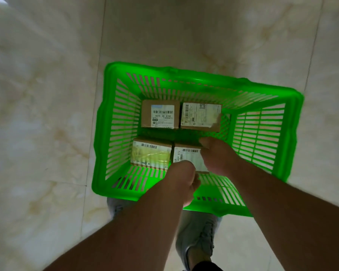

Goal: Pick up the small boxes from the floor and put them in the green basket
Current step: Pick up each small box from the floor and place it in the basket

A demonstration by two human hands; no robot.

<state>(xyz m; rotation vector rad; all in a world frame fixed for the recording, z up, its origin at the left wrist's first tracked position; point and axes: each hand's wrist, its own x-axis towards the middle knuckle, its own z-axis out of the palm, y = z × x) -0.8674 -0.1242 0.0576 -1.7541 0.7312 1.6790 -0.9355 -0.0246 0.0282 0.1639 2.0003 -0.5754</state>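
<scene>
A green slatted basket [262, 130] stands on the tiled floor below me. Several small cardboard boxes with white labels lie inside it: one at the back left [160, 116], one at the back right [201, 117], one at the front left [151, 153]. A further box [188, 156] sits at the front right of the basket's bottom. My right hand [218, 155] grips its far and right edges. My left hand [181, 178] is curled at its near edge, touching it. Part of this box is hidden by both hands.
Pale marble-look floor tiles [47, 114] surround the basket on all sides. My grey shoes [198, 235] stand just behind the basket's near rim. No other boxes show on the visible floor.
</scene>
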